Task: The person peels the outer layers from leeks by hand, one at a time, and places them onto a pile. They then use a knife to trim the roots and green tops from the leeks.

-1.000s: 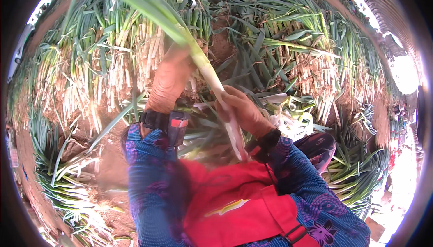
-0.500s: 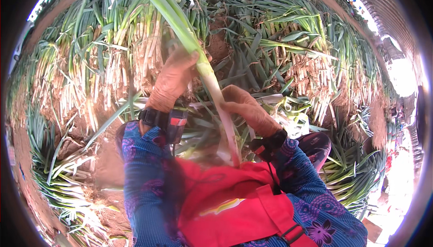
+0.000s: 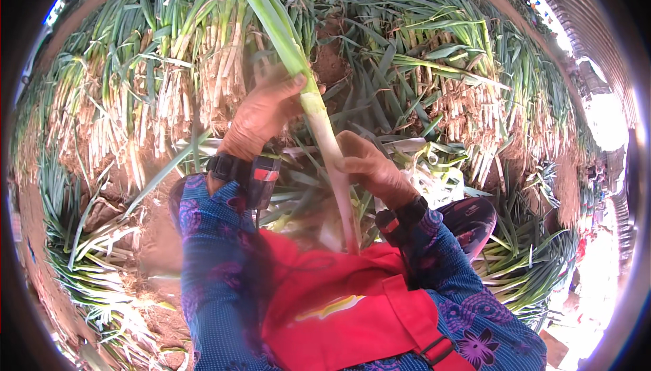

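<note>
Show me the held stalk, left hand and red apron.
Held stalk (image 3: 320, 119), head view: section between the hands.
Left hand (image 3: 261, 110), head view: near thumb base.
Red apron (image 3: 346, 336), head view: cloth beneath its print.

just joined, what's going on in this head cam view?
A person in a red apron holds one long leek-like stalk at a slant. The left hand grips it where the green leaves meet the pale stem; the right hand holds the pale stem lower down. Its lower end is at the apron's top edge. More stalks lie piled beyond.
</note>
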`<state>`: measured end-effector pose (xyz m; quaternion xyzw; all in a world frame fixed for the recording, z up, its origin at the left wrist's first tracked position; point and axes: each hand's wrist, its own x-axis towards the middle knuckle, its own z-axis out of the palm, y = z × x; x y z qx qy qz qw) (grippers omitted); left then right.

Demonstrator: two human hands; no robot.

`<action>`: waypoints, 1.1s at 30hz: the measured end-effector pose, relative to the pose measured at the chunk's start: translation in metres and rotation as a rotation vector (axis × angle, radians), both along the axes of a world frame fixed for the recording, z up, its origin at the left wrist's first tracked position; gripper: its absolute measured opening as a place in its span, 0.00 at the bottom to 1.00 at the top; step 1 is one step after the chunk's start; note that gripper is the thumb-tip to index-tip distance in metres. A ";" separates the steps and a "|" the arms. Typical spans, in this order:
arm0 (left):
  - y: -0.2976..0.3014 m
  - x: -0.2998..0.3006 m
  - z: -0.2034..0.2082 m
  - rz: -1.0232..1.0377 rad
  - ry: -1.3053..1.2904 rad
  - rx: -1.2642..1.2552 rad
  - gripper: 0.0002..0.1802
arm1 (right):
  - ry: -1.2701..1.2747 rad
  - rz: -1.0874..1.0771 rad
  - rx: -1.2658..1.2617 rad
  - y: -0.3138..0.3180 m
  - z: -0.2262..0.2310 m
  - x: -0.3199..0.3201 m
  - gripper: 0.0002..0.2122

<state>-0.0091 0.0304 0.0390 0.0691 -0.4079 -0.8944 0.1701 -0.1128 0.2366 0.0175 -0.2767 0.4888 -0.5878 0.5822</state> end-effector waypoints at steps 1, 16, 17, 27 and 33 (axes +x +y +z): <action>0.000 -0.001 0.001 0.001 0.000 -0.003 0.25 | 0.069 -0.016 0.021 0.001 0.001 0.000 0.21; 0.000 -0.008 -0.027 0.237 -0.117 -0.103 0.22 | 1.270 -0.193 -0.342 0.009 0.001 0.053 0.10; -0.002 -0.010 -0.027 0.288 -0.066 -0.066 0.24 | 1.166 -0.247 -0.369 0.007 -0.002 0.047 0.10; -0.034 -0.001 0.000 0.878 -0.120 -0.064 0.26 | -0.142 -0.676 -0.128 0.013 -0.008 0.028 0.10; -0.064 0.010 -0.005 1.219 -0.120 0.066 0.27 | -0.455 -0.763 -0.226 0.034 -0.025 -0.015 0.07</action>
